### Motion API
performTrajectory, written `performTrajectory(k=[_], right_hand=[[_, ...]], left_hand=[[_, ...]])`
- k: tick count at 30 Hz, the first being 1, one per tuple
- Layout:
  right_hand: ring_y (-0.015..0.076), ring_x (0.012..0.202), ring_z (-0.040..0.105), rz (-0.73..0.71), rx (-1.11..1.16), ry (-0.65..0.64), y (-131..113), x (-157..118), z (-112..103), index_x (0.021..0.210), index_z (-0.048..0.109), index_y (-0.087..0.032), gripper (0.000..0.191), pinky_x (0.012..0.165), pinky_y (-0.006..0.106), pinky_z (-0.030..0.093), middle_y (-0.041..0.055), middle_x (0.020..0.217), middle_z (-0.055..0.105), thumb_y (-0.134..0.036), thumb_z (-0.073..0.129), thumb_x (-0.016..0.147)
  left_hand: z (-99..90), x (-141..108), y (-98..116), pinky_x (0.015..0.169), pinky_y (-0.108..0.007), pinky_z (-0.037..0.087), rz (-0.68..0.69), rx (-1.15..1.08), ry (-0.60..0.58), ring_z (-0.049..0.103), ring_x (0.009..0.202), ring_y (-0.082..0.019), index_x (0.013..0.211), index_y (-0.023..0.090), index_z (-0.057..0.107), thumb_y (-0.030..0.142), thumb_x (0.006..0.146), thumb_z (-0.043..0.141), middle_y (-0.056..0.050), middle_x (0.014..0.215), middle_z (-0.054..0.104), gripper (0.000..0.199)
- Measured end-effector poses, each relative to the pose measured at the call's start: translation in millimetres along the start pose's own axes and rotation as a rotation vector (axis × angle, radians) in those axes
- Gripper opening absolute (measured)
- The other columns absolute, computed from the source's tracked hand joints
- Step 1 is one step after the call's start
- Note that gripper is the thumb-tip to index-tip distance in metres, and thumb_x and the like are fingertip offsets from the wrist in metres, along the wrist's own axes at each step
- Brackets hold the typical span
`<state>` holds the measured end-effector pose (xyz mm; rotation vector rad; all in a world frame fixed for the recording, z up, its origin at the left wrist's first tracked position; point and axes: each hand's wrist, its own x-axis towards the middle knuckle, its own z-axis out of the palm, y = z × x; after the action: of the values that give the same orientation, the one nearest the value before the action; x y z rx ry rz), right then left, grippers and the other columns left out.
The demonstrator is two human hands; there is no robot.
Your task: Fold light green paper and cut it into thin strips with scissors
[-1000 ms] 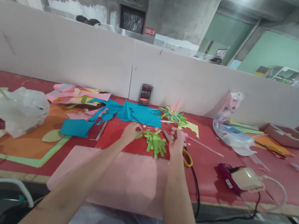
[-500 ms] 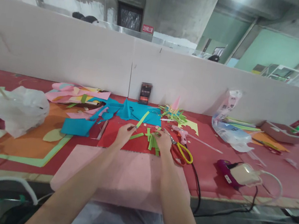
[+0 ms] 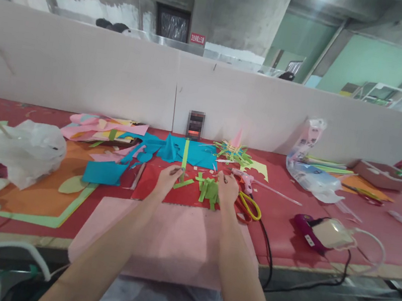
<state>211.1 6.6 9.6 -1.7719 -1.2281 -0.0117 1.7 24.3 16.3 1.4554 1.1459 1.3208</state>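
Observation:
Between its fingertips my left hand point(image 3: 168, 180) pinches a long green paper strip point(image 3: 185, 155) that stands upright over the red sheet point(image 3: 150, 183). My right hand point(image 3: 228, 188) is closed, fingertips together, just right of a pile of short green strips point(image 3: 209, 191); whatever it may hold is too small to make out. Beside that hand lie a pink glue gun point(image 3: 245, 179) and scissors with yellow handles point(image 3: 250, 206). Behind them stands a pink paper cone with green and yellow strips around its base point(image 3: 235, 148).
Blue paper point(image 3: 200, 154) lies at the back, pink scraps point(image 3: 85, 129) and a white plastic bag point(image 3: 26, 148) to the left. On the right are a purple power socket point(image 3: 310, 234) with cables, a plastic packet point(image 3: 312, 181) and a grey tray point(image 3: 387, 177).
The strip in my left hand has turned from slanted to upright. My right hand has moved slightly right, off the green pile, and now covers part of the scissors.

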Motion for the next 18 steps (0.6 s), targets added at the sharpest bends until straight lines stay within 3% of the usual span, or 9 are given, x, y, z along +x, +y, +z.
performTrajectory(k=[2, 4, 8, 10, 14, 18], right_hand=[[0.017, 0.076, 0.051, 0.012, 0.049, 0.051, -6, -2, -2, 0.074, 0.067, -0.017, 0.044, 0.066, 0.026, 0.036, 0.0085, 0.084, 0.058, -0.05, 0.038, 0.08], [0.0154, 0.068, 0.049, 0.014, 0.2, -0.007, -14, -5, -1, 0.076, 0.067, -0.016, 0.048, 0.061, 0.025, 0.036, 0.0066, 0.075, 0.058, -0.054, 0.037, 0.079], [0.0095, 0.046, 0.04, 0.141, 0.565, -0.474, -31, -17, 8, 0.078, 0.065, -0.015, 0.051, 0.043, 0.022, 0.03, -0.0006, 0.054, 0.049, -0.06, 0.042, 0.073], [0.0075, 0.042, 0.036, 0.116, 0.647, -0.599, -37, -23, 13, 0.078, 0.064, -0.017, 0.044, 0.04, 0.021, 0.028, -0.0026, 0.053, 0.048, -0.058, 0.048, 0.071], [0.0068, 0.043, 0.034, 0.031, 0.69, -0.586, -41, -27, 16, 0.073, 0.063, -0.018, 0.035, 0.041, 0.021, 0.027, -0.0038, 0.053, 0.047, -0.052, 0.056, 0.067], [0.0078, 0.043, 0.034, 0.052, 0.699, -0.558, -38, -25, 18, 0.082, 0.067, -0.019, 0.035, 0.042, 0.021, 0.029, -0.0035, 0.054, 0.05, -0.05, 0.056, 0.068]], left_hand=[[0.5, 0, 1, 0.047, -0.021, 0.04, -0.041, -0.043, -0.026, 0.05, 0.048, -0.009, 0.081, 0.015, 0.059, 0.039, 0.07, 0.054, -0.002, 0.063, 0.064, 0.027], [2.1, -1, 1, 0.043, -0.021, 0.038, -0.071, -0.087, -0.098, 0.047, 0.043, -0.007, 0.083, 0.014, 0.059, 0.041, 0.069, 0.055, -0.002, 0.063, 0.065, 0.031], [7.7, -5, 0, 0.042, -0.021, 0.038, -0.078, -0.102, -0.286, 0.048, 0.04, -0.008, 0.082, 0.013, 0.059, 0.045, 0.068, 0.057, -0.005, 0.066, 0.067, 0.035], [9.9, -8, 1, 0.043, -0.022, 0.039, -0.073, -0.076, -0.346, 0.05, 0.041, -0.009, 0.082, 0.013, 0.06, 0.044, 0.068, 0.058, -0.005, 0.065, 0.067, 0.034], [10.5, -12, 2, 0.045, -0.022, 0.041, -0.049, -0.022, -0.403, 0.05, 0.042, -0.009, 0.075, 0.015, 0.061, 0.045, 0.071, 0.055, -0.003, 0.063, 0.066, 0.031], [9.9, -11, 0, 0.048, -0.023, 0.043, -0.068, 0.016, -0.348, 0.055, 0.048, -0.012, 0.066, 0.014, 0.062, 0.05, 0.073, 0.049, -0.003, 0.059, 0.065, 0.039]])
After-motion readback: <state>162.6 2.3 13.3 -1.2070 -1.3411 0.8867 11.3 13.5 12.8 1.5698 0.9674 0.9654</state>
